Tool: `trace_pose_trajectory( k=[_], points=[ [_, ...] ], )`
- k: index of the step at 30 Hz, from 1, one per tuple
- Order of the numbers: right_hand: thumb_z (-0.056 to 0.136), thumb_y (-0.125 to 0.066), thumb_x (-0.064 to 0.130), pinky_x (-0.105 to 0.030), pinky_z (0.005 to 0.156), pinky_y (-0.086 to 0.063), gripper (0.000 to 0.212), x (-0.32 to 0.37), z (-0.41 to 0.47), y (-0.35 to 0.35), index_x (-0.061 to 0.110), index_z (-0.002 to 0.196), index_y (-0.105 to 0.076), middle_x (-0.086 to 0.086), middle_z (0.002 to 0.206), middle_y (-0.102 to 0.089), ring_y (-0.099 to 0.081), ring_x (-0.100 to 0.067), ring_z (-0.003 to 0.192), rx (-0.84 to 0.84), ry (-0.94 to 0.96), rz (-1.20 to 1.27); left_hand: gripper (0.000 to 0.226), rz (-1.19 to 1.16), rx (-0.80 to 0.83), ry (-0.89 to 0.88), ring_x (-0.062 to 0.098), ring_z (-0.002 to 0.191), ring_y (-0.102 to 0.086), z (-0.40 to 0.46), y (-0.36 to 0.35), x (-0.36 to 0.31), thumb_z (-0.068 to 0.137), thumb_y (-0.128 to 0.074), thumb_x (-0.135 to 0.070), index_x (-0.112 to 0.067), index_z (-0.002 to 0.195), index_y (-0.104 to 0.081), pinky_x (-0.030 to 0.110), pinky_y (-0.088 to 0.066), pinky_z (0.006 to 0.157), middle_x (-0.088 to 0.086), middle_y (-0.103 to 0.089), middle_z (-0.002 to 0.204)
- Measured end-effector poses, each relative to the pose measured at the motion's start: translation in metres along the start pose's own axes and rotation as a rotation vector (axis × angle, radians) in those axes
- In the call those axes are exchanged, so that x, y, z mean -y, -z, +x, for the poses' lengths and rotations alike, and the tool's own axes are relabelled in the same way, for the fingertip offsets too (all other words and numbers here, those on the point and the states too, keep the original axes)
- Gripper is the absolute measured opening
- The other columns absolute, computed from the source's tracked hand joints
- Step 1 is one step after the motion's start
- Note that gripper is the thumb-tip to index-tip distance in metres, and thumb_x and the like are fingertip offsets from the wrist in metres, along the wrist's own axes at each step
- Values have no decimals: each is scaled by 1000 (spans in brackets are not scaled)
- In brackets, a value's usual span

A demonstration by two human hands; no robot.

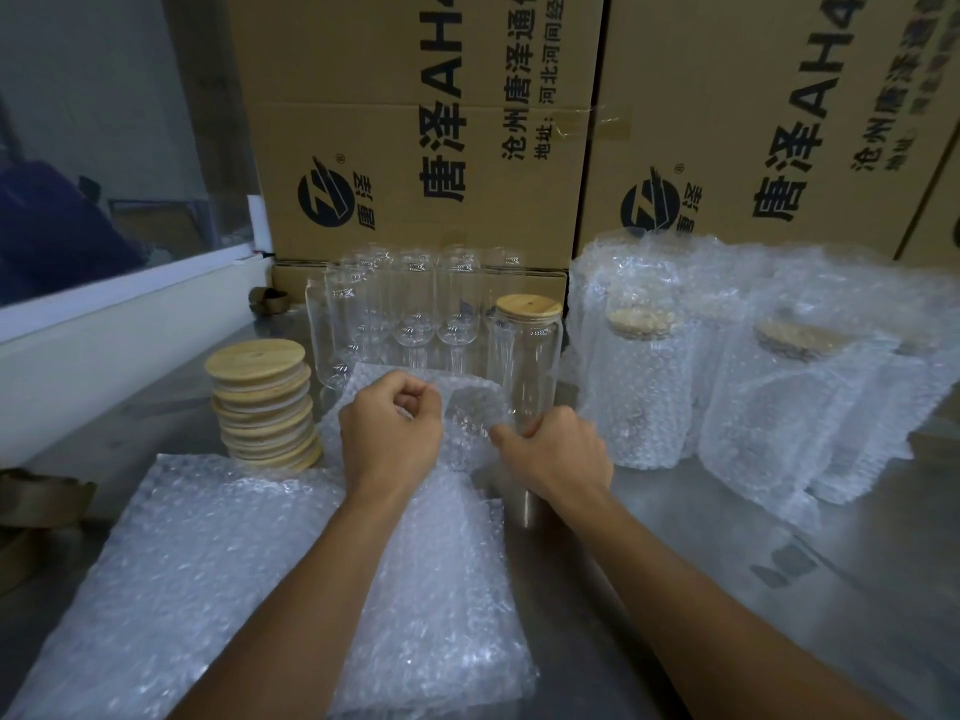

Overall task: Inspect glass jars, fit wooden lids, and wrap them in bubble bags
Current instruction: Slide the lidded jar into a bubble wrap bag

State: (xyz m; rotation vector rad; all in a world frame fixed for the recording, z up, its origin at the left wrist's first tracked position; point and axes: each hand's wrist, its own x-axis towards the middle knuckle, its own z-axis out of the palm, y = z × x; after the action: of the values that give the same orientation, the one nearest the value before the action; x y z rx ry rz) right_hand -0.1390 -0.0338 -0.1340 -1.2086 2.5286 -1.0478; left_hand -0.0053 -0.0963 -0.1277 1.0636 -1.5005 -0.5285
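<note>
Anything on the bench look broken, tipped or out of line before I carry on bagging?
Only the stack of wooden lids looks off: its discs are staggered and it leans. The open jars and the lidded jar stand upright, with no visible breakage. Both hands pinch a bubble bag.

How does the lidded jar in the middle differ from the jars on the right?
The lidded jar stands bare, its glass clear; the jars on the right are wrapped in bubble bags, so their glass looks clouded. It stands alone by the unlidded jars; the wrapped ones are grouped. Both stand upright with wooden lids.
</note>
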Motion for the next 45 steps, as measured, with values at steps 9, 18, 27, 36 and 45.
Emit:
trace_pose_trajectory(
  k=[9, 18, 27, 36, 45],
  points=[
    [93, -58, 29, -43, 94, -54, 20, -1, 2, -3, 14, 98, -70, -10, 104, -72, -66, -29, 105, 86, -1, 150, 27, 38, 223, -58, -2, 58, -56, -2, -3, 8, 87, -73, -20, -24, 61, -63, 6, -40, 55, -19, -63, 61],
    [83, -65, 18, -49, 89, -52, 29, 7, -2, 9, 21, 108, -49, -1, 105, -59, -60, -25, 101, -218, 85, 436, 31, 7, 146, 9, 2, 49, -51, 0, -3, 8, 87, -73, -17, -25, 59, -62, 19, -42, 53, -9, -59, 55],
    [88, -75, 17, -47, 113, -43, 94, -12, 17, -9, 17, 159, -12, -5, 152, -48, -54, -23, 133, -8, 163, 537, 29, 58, 124, 83, 0, 50, -53, -3, -2, 4, 87, -72, -20, -24, 60, -62, 19, -35, 52, -13, -58, 55],
    [76, -87, 39, -44, 106, -50, 74, -18, 39, -18, 25, 136, -46, 2, 131, -58, -59, -17, 121, -13, 197, 445, 26, 53, 165, 112, -5, 54, -57, -3, -2, 3, 88, -72, -23, -22, 63, -65, 19, -39, 53, -10, -62, 57],
    [56, -80, 50, -36, 82, -55, 70, 19, 22, 13, 28, 114, -48, 6, 109, -61, -63, -10, 95, -173, 326, 642, 24, -57, 102, 226, 10, 57, -61, 2, -1, 6, 86, -71, -19, -22, 64, -66, 21, -42, 61, -9, -65, 58]
  ],
)
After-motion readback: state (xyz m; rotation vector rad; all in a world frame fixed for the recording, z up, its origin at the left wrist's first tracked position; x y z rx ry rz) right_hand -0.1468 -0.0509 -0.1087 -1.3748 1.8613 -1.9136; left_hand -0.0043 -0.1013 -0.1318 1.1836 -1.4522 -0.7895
